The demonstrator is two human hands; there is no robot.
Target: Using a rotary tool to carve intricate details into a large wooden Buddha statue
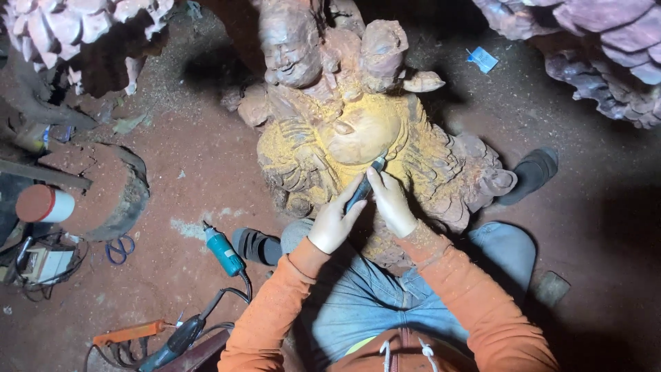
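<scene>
A large reddish wooden figure carving (pixel 344 110) stands on the floor in front of me, its round belly dusted with yellow sawdust. Both hands grip a slim dark rotary carving tool (pixel 363 186), its tip touching the lower edge of the belly. My left hand (pixel 332 222) holds the tool's body from the left. My right hand (pixel 391 201) wraps it from the right, nearer the tip. Orange sleeves cover both arms, and my jeans-clad knees flank the carving's base.
A teal power tool (pixel 224 251) and a dark one with cables (pixel 182 335) lie on the dusty red floor at left. A round stump (pixel 103 189), scissors (pixel 120 248) and a red-and-white can (pixel 43 204) sit further left. Other carvings (pixel 606 48) fill the upper corners.
</scene>
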